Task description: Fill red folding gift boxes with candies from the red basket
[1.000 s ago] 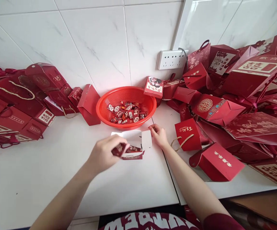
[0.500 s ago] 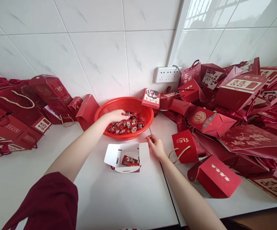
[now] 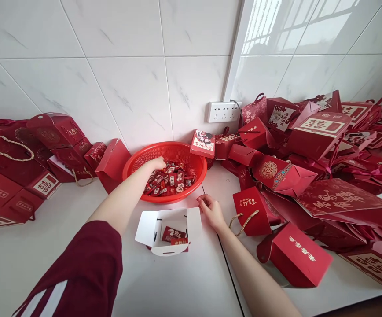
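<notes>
My left hand [image 3: 158, 163] reaches into a red plastic basket [image 3: 132, 174], over a heap of small wrapped candies [image 3: 168, 179]. Its fingers curl downward, and whatever they hold is hidden. Just in front of the basket stands a small gift box [image 3: 145, 225], lid flaps spread, white inside. A few dark red packets [image 3: 174, 234] lie in it. My right hand [image 3: 211, 212] rests on the table close to the box's right flap, fingers bent in and thumb near the fingertips, with nothing seen in them. I cannot tell whether it touches the flap.
Stacked red gift boxes [image 3: 8, 185] fill the left side. A large pile of red boxes [image 3: 310, 152] covers the right, with a rope-handled box [image 3: 251, 211] near my right wrist. A box with a couple picture [image 3: 203, 143] leans on the basket rim. Behind is a power strip [image 3: 224, 112].
The camera view has shifted, so the scene sits lower and slightly left. My left hand has drawn left within the basket, its fingers now curled tighter. My right hand stays beside the box.
</notes>
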{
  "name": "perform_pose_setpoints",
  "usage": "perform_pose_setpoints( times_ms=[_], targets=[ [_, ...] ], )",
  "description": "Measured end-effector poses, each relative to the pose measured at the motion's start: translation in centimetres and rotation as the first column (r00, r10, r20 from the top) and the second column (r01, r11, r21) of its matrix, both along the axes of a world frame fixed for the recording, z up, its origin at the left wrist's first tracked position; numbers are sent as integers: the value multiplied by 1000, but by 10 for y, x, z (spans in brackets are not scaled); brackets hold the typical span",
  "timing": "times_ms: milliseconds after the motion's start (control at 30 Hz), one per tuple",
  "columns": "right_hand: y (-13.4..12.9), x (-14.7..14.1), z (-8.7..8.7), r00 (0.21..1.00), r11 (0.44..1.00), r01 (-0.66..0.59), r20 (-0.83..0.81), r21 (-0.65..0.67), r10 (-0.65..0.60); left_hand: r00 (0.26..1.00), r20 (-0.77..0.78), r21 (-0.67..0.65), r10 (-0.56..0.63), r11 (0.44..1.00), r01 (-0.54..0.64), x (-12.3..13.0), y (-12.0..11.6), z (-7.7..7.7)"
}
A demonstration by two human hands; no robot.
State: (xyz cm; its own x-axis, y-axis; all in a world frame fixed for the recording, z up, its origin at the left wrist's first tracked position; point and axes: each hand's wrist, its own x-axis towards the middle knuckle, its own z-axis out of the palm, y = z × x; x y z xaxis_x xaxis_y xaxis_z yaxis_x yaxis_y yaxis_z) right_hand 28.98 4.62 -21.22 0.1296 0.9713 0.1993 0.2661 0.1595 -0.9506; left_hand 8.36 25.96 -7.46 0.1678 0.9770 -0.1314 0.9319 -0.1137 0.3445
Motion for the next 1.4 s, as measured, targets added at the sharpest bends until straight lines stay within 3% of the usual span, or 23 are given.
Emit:
perform_pose_setpoints(
  times_ms=[167,367,767,833,933,1033,1133,1200,1300,1400],
  targets=[
    [1,0,-1,1000,1000,-4,7,1,4,996,-66,-170,-60,984,48,-8,14,-14],
    [0,1,0,1000,1000,-2,15,-10,2,997,-63,-104,-35,994,29,-13,14,-19],
    [-2,3,4,1000,1000,7,30,8,-7,965,262,105,-19,994,-9,-10,-26,24],
    [-3,5,3,1000,1000,4,26,-5,-4,947,320,122,-25,992,-14,-9,-45,27],
    [-3,9,0,1000,1000,5,8,-29,-5,906,420,132,-51,991,-5,-14,-92,36],
    [-3,11,-3,1000,999,8,-10,-52,-8,773,627,57,-97,995,79,-21,-153,49],
    [-4,11,-3,1000,998,18,-13,-62,-18,805,574,-28,-147,980,199,-30,-209,51],
    [-6,9,1,1000,998,20,-10,-63,-21,880,443,112,-170,985,133,-35,-239,41],
    [-18,6,18,1000,998,-6,-10,-56,5,949,270,423,-163,906,36,-42,-272,11],
    [-41,3,43,995,995,-98,-36,-16,97,938,303,436,-172,900,24,-44,-304,-24]
  ],
)
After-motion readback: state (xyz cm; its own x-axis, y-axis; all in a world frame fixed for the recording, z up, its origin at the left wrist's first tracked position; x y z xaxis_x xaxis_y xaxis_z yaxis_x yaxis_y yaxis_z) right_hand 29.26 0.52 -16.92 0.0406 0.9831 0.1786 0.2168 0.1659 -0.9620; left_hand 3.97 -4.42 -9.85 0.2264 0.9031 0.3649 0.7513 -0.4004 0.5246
